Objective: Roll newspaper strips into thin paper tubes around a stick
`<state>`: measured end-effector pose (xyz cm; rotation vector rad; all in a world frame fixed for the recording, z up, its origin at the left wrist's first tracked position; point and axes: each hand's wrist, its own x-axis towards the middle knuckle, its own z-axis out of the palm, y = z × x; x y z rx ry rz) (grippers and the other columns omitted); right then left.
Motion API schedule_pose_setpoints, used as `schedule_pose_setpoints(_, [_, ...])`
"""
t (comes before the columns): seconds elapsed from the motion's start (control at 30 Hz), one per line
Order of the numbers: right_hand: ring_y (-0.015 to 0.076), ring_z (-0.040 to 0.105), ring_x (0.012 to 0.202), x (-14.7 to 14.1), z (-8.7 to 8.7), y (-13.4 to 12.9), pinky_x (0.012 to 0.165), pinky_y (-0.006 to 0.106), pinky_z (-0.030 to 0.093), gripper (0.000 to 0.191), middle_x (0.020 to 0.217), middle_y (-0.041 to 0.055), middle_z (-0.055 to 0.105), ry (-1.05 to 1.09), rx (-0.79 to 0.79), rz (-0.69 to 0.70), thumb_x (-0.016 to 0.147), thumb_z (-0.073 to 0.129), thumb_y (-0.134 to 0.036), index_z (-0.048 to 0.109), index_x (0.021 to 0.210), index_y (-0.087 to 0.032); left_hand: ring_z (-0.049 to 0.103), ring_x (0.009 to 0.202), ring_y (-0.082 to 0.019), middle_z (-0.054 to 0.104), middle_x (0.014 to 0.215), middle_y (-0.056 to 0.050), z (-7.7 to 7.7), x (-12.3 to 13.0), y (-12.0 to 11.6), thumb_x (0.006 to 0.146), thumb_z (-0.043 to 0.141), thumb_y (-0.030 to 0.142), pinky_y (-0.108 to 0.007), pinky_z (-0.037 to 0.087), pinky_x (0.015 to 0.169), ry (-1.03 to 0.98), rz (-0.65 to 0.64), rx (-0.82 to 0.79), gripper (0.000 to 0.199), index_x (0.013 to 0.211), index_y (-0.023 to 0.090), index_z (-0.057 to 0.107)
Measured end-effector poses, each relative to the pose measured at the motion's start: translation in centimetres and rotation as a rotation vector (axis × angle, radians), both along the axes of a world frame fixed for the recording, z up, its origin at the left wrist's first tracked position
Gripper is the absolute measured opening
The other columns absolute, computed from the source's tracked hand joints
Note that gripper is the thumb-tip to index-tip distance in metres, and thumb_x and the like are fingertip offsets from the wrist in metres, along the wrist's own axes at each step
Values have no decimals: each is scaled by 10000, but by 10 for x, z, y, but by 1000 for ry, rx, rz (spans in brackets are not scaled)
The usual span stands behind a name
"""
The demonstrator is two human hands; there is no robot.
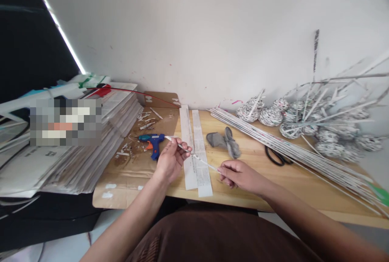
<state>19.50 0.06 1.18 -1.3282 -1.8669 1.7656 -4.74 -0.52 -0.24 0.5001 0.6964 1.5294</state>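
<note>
A thin rolled paper stick (201,160) spans the gap between my two hands above the wooden table. My left hand (170,160) pinches it near its upper left end, palm turned partly up. Its lower right end sits between the closed thumb and fingers of my right hand (238,175). Under the stick lie two long printed paper strips (187,173), side by side. Just left of my left hand is a blue glue gun (155,145) with an orange trigger, resting on a cardboard sheet (130,181).
A tall newspaper stack (100,148) stands at the left. Grey cloth pieces (223,138) lie beyond my right hand. A bundle of paper sticks (273,142) runs diagonally over black-handled scissors (275,157). Woven paper balls (272,115) with sticking-out ends crowd the back right by the wall.
</note>
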Motion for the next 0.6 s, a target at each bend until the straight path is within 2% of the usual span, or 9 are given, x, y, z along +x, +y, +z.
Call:
schedule_pose_setpoints(0.17, [90, 479, 522, -1, -3, -1, 542, 238, 396, 481, 593, -19, 529, -8, 29, -18, 860, 498, -615, 553, 750, -150, 647, 726, -163, 584, 723, -36, 1, 0, -1, 883, 580, 331, -220, 536, 601, 3, 19, -2, 192, 813, 152, 574])
schedule_pose_setpoints(0.3, [136, 584, 588, -2, -6, -2, 573, 263, 448, 453, 654, 2, 592, 43, 40, -111, 876, 462, -620, 531, 832, -174, 647, 723, -157, 582, 722, -35, 0, -2, -1, 895, 562, 331, -213, 530, 597, 10, 47, -12, 194, 816, 153, 567])
schedule_pose_setpoints(0.43, [149, 595, 561, 2, -11, -1, 559, 271, 443, 458, 654, 25, 645, -15, 112, -209, 878, 445, -628, 502, 748, -193, 644, 706, -151, 584, 717, -34, -1, -4, -2, 894, 563, 334, -211, 530, 587, 11, 56, -28, 194, 816, 157, 559])
schedule_pose_setpoints(0.6, [136, 558, 563, 10, -11, -3, 564, 265, 414, 461, 676, 44, 669, -102, 169, -176, 867, 493, -606, 533, 688, -183, 643, 689, -146, 580, 705, -28, 0, -3, -3, 889, 572, 333, -207, 533, 577, 9, 66, -47, 194, 807, 158, 553])
